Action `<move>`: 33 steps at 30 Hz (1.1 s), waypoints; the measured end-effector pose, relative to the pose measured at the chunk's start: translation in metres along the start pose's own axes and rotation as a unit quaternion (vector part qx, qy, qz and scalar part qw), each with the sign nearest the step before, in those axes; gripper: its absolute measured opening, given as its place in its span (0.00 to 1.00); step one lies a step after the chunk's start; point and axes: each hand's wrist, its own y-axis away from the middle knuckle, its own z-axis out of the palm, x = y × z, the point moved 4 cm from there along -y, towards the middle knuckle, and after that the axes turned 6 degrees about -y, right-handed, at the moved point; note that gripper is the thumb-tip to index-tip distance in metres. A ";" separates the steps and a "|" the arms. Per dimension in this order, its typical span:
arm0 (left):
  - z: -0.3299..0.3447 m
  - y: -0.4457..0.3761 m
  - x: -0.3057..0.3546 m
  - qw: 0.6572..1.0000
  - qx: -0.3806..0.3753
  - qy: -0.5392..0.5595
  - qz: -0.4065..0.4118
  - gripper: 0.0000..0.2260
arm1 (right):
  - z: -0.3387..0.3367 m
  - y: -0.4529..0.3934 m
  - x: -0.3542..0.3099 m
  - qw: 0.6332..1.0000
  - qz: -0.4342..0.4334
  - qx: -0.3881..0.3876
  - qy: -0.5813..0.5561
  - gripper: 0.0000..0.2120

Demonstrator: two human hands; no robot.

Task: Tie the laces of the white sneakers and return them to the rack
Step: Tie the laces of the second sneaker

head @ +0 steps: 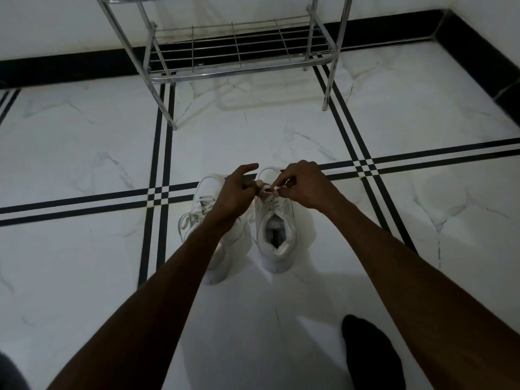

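Directly in front of the bare chrome wire shoe rack [239, 49], two white lace-up sneakers [274, 220] stand side by side on the white marble floor [84, 277], toes toward the rack. Both hands work over the sneaker nearer the rack's right leg: the left hand [235, 190] pinches lace with thumb and a bent finger, its index finger stretched out free, while the right hand [302, 184] has its grip closed on thin white flat laces [267, 190]. How far the knot has come I cannot tell. Laces on the other sneaker [208, 220] lie loose. Such laces are probably soft and limp, best held near the ends; the sneakers look light, liftable by heel collars.
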 end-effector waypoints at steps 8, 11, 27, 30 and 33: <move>0.008 0.005 0.002 0.998 -0.044 -0.033 0.021 0.18 | 0.010 0.006 0.005 0.979 0.070 0.138 -0.130 0.05; 0.011 0.003 0.005 0.995 -0.032 -0.087 0.034 0.11 | 0.010 0.011 0.008 0.963 0.107 0.130 -0.211 0.07; -0.021 0.042 -0.030 0.797 0.098 -0.582 0.133 0.09 | 0.011 0.073 0.111 0.795 0.506 0.151 -0.298 0.11; -0.019 0.041 -0.031 0.803 0.082 -0.582 0.095 0.10 | 0.009 0.078 0.109 0.816 0.487 0.176 -0.256 0.13; -0.021 0.045 -0.035 0.813 0.080 -0.567 0.103 0.11 | -0.005 0.067 0.087 0.924 0.327 0.167 -0.106 0.12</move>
